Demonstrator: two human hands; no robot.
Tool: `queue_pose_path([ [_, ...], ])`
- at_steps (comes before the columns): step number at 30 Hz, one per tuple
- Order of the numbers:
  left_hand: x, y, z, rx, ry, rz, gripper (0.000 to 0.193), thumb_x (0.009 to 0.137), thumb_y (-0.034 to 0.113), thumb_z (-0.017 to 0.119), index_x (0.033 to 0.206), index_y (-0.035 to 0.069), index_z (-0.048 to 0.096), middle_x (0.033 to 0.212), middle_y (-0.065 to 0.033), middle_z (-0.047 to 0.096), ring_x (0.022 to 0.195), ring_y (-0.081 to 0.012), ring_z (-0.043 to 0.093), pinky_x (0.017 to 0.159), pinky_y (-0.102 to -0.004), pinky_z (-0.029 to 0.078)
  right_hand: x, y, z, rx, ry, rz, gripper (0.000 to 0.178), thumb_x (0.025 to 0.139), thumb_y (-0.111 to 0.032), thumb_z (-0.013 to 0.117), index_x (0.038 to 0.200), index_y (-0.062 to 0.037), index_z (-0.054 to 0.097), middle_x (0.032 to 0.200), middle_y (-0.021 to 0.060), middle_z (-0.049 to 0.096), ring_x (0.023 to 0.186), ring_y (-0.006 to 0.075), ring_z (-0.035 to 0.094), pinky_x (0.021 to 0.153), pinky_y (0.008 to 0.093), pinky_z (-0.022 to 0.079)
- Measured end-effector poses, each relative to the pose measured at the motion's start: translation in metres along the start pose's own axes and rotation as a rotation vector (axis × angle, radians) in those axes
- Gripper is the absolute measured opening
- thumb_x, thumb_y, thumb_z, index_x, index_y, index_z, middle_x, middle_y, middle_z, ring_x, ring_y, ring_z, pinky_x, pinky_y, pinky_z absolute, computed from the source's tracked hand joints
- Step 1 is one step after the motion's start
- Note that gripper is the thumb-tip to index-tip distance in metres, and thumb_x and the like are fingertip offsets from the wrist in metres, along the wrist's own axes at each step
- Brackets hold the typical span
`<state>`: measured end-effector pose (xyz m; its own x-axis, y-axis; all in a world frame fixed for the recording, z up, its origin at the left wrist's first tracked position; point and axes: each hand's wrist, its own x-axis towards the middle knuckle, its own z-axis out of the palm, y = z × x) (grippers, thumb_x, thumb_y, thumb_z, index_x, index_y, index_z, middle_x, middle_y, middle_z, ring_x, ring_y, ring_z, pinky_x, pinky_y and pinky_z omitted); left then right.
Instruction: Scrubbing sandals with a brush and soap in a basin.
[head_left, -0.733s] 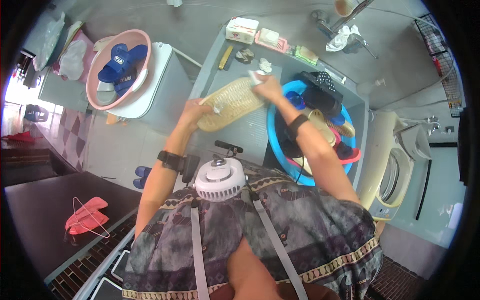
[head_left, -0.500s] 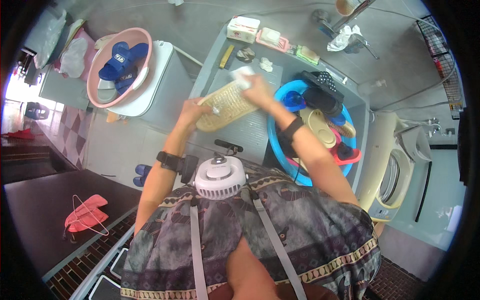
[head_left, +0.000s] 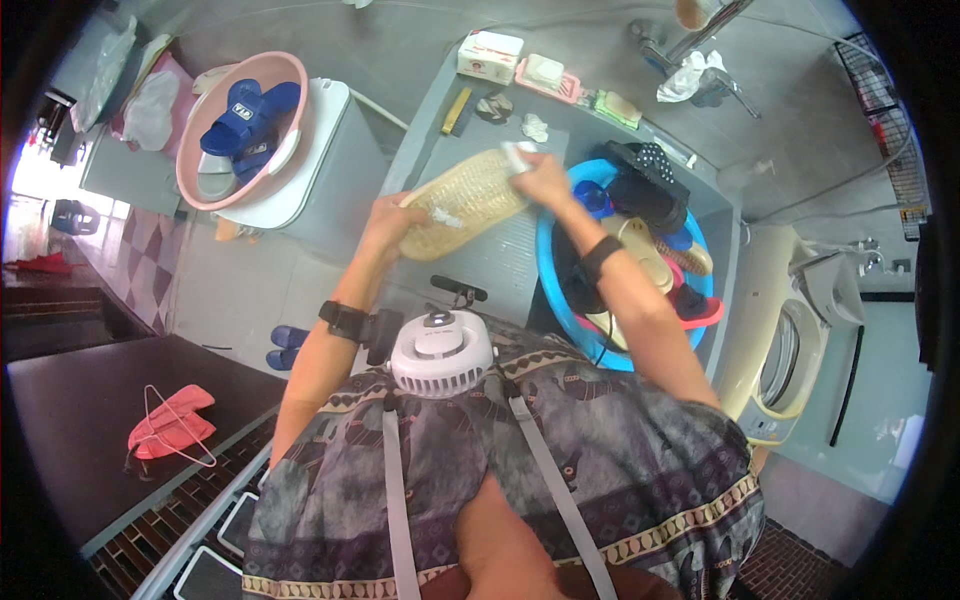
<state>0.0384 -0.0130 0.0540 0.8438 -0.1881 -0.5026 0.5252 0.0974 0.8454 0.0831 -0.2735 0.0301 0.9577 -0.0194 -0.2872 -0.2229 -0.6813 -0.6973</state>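
Note:
My left hand (head_left: 388, 222) is closed around the near left end of a long pale-yellow slipper (head_left: 472, 200), whose textured, sole-like face is turned up. Its far end meets my right hand (head_left: 545, 182), which is closed on a white wad (head_left: 516, 158), perhaps tissue or cloth, blurred by motion. A white patch (head_left: 445, 217) sits on the slipper near my left fingers. The slipper is held over a grey ribbed sink (head_left: 490, 268). Right of it, a blue basin (head_left: 553, 300) holds several shoes and slippers, with my right forearm reaching across it.
Along the sink's back ledge stand a white box (head_left: 490, 56), a pink soap dish (head_left: 548, 80) and a green sponge (head_left: 616, 110). A yellow brush (head_left: 457, 110) lies in the sink. At left, a pink basin (head_left: 188, 165) holds blue slippers; at right is a washing machine (head_left: 775, 350).
My right hand with the white wad has moved right, toward the slipper's far end. The slipper has shifted slightly right, and its white patch shows more fully.

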Motion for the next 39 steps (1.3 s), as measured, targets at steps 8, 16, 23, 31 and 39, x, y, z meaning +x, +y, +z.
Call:
queue_pose_path([
  [8, 0.001, -0.016, -0.008, -0.165, 0.036, -0.059, 0.039, 0.062, -0.009, 0.055, 0.101, -0.012, 0.054, 0.090, -0.0171, 0.060, 0.073, -0.0248, 0.062, 0.065, -0.0337, 0.053, -0.009, 0.026, 0.005, -0.058, 0.017, -0.067, 0.049, 0.063, -0.025, 0.066, 0.112, -0.0216, 0.060, 0.092, 0.0165, 0.062, 0.086, 0.0300, 0.061, 0.074, 0.0365, 0.048],
  [16, -0.002, -0.008, -0.005, -0.154, 0.067, -0.019, 0.036, 0.062, -0.008, 0.057, 0.097, -0.013, 0.055, 0.087, -0.0176, 0.060, 0.073, -0.0256, 0.062, 0.061, -0.0341, 0.052, -0.061, -0.021, 0.036, -0.249, 0.071, -0.445, 0.052, 0.063, -0.030, 0.068, 0.114, -0.0227, 0.059, 0.089, 0.0148, 0.065, 0.080, 0.0222, 0.064, 0.070, 0.0333, 0.048],
  [23, -0.002, -0.016, 0.001, -0.189, 0.141, -0.011, 0.035, 0.062, -0.009, 0.055, 0.097, -0.011, 0.054, 0.088, -0.0172, 0.061, 0.074, -0.0269, 0.063, 0.066, -0.0357, 0.054, -0.067, -0.023, 0.032, -0.114, -0.006, -0.160, 0.039, 0.072, -0.043, 0.060, 0.107, -0.0263, 0.062, 0.089, 0.0134, 0.065, 0.080, 0.0271, 0.063, 0.072, 0.0360, 0.050],
  [31, 0.006, -0.021, -0.004, -0.144, 0.109, 0.001, 0.036, 0.064, -0.009, 0.053, 0.099, -0.013, 0.053, 0.091, -0.0194, 0.060, 0.076, -0.0284, 0.063, 0.070, -0.0372, 0.054, -0.036, -0.014, -0.007, -0.111, -0.080, 0.078, 0.048, 0.064, -0.031, 0.066, 0.110, -0.0188, 0.061, 0.102, 0.0171, 0.058, 0.096, 0.0299, 0.058, 0.080, 0.0375, 0.046],
  [39, -0.001, -0.023, -0.011, -0.202, 0.102, -0.048, 0.035, 0.063, -0.007, 0.057, 0.097, -0.011, 0.055, 0.088, -0.0170, 0.061, 0.074, -0.0257, 0.062, 0.066, -0.0331, 0.053, -0.040, -0.020, 0.003, -0.172, 0.008, 0.030, 0.041, 0.070, -0.031, 0.064, 0.109, -0.0205, 0.061, 0.092, 0.0165, 0.064, 0.083, 0.0269, 0.063, 0.072, 0.0352, 0.048],
])
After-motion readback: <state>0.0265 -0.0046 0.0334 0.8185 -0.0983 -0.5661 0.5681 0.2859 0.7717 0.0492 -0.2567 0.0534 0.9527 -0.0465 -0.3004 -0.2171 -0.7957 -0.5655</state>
